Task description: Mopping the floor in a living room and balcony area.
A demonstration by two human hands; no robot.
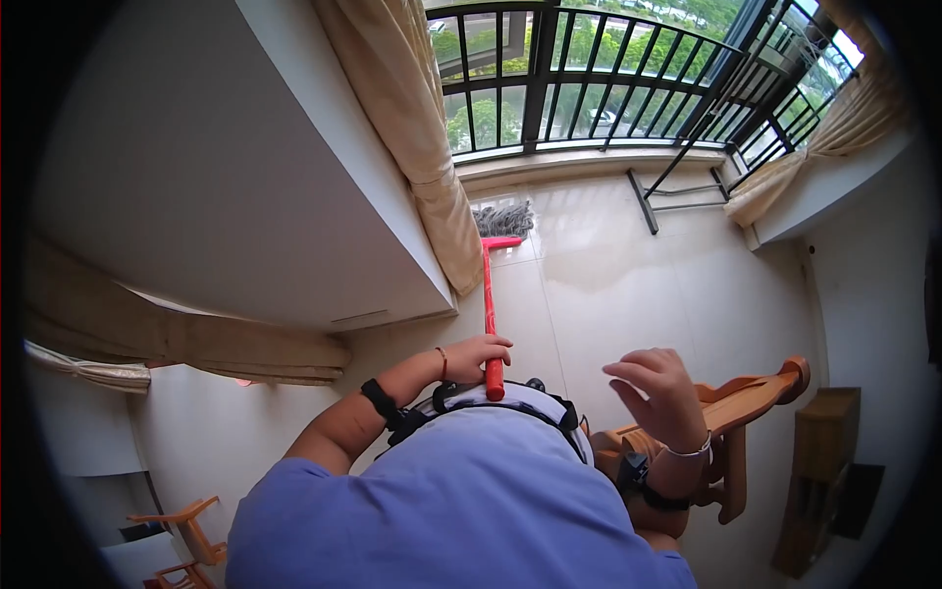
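Note:
My left hand [475,358] holds the red handle of a mop [491,309] near its top end, close to my waist. The handle runs away from me to a pink-red crossbar with a grey string mop head [506,219], which lies on the tiled floor beside the gathered curtain. Raised at the right, my right hand [657,394] holds nothing; its fingers are bent and apart from the thumb. It is in front of a wooden chair [743,401], and whether it touches the chair cannot be told.
A beige curtain [434,177] hangs at the wall corner by the mop. Black metal railings [625,81] line the window, with a dark metal stand [651,210] on the floor before them. A wooden cabinet [824,471] stands at the right wall; more wooden chairs [195,534] are at lower left.

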